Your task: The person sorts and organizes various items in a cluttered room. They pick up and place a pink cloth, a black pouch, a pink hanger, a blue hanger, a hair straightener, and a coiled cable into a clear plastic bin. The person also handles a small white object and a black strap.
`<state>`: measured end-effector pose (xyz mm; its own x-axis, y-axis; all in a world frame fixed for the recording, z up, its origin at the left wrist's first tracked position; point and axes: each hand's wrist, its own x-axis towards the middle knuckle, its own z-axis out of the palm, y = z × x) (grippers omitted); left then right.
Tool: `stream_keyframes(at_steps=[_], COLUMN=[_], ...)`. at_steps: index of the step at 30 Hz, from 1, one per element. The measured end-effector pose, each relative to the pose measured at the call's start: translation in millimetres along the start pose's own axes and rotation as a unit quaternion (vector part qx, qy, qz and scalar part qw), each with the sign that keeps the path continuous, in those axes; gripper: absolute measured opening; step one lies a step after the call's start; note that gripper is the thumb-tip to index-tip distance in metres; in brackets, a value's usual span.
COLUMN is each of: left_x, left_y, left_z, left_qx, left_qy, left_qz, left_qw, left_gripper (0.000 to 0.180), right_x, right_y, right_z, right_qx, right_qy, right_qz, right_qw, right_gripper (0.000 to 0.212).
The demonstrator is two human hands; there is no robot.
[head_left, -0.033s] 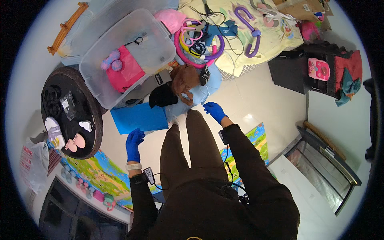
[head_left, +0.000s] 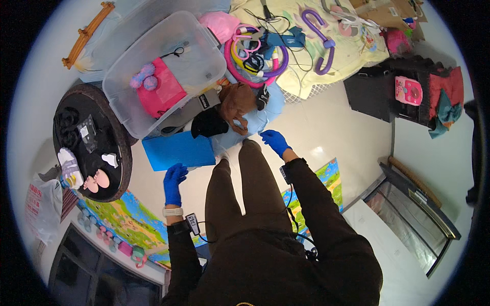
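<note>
Both hands wear blue gloves and hold nothing that I can see. My left hand (head_left: 174, 183) hovers near the front edge of a flat blue block (head_left: 178, 151), its fingers loosely stretched. My right hand (head_left: 276, 142) is held out in front of my right leg, fingers extended, close to a light blue cushion-like item (head_left: 270, 108). Brown cloth (head_left: 238, 103) and a black fabric piece (head_left: 209, 122) lie heaped beyond my hands. Behind the blue block stands a clear plastic bin (head_left: 212, 69) holding a pink pouch (head_left: 162, 91) and a pink-and-blue massage ball pair (head_left: 143, 77).
At left, a round black table (head_left: 89, 168) carries socks and small items. Coloured hoops (head_left: 280, 65) and a purple thigh trainer (head_left: 320, 36) lie on a yellow cloth (head_left: 357, 53). A black cabinet (head_left: 368, 93) stands at right. A patterned play mat (head_left: 127, 222) covers floor at lower left.
</note>
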<state>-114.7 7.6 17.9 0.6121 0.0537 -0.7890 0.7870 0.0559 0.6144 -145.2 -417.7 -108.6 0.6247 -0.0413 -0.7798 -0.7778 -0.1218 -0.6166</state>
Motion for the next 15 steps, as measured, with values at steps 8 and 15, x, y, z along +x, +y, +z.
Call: stream_keyframes(at_steps=[8, 15], left_x=[107.2, 177.4], left_y=[-51.7, -61.0], left_z=[84.1, 127.4], left_qx=[0.119, 0.427], left_qy=[0.161, 0.193], left_qz=[0.077, 0.089], left_qw=[0.977, 0.879], left_gripper=[0.063, 0.057], right_x=[73.2, 68.5], right_y=[-19.5, -21.3], right_z=[6.2, 9.9], right_qx=[-0.147, -0.002], right_qy=[-0.012, -0.176], right_qz=[-0.053, 0.050], right_qw=[0.988, 0.983], right_gripper=[0.025, 0.029])
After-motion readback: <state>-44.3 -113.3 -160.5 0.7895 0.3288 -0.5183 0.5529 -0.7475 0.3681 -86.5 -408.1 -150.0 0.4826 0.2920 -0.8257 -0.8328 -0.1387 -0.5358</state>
